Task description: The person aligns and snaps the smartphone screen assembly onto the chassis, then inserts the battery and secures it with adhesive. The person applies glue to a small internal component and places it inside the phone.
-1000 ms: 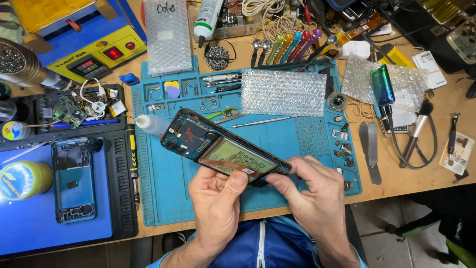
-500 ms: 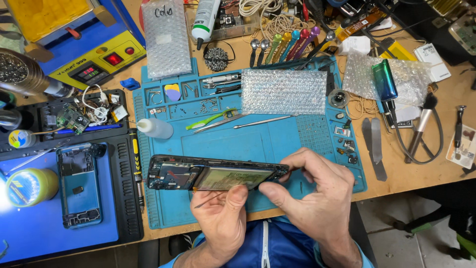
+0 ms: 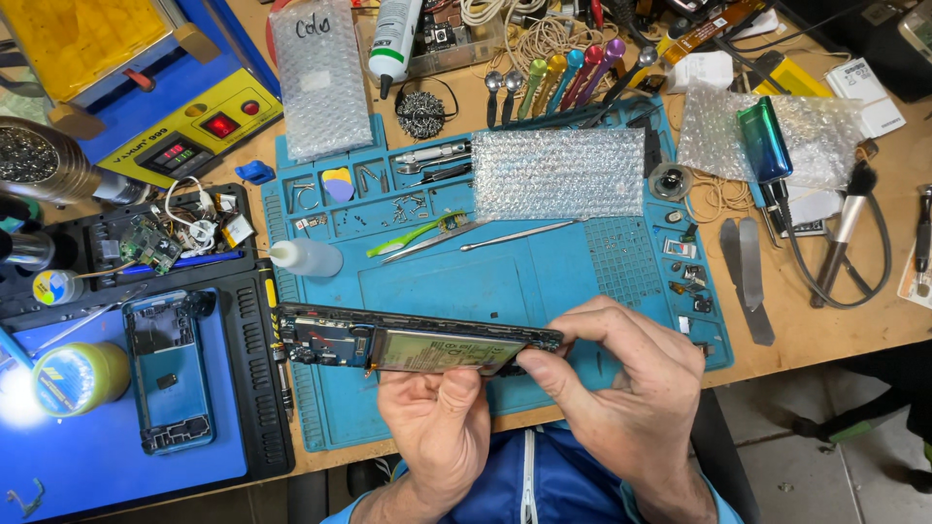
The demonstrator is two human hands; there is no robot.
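Head view, looking down at the counter point(image 3: 854, 320). Both hands hold an opened phone point(image 3: 417, 342), back cover off, battery and circuit board exposed, long axis running 9 to 3 o'clock, tilted so its edge faces the camera. It sits above the near edge of the blue work mat point(image 3: 505, 281), lifted off it.

Left hand point(image 3: 437, 427): under the phone at 6 o'clock, fingers curled up against its underside and near edge, thumb tip touching the lower edge by the battery. Closed in a supporting grip on the phone.

Right hand point(image 3: 621, 388): at the phone's 3 o'clock end, thumb and forefinger pinched on that end, remaining fingers curled beneath. Closed, gripping the phone.

Surroundings: small white squeeze bottle point(image 3: 306, 258) lying on the mat at 11 o'clock from the phone, near it. Green tweezers point(image 3: 413, 236) and a thin metal pick point(image 3: 519, 234) on the mat at 12 o'clock. Bubble-wrap sheet point(image 3: 558, 173) beyond them. A second phone frame point(image 3: 170, 371), blue-edged, lies flat on a darker pad point(image 3: 97, 456) at 9 o'clock, well apart from the hands. Two flat metal spudgers point(image 3: 748, 272) on the bare counter at 2 o'clock.
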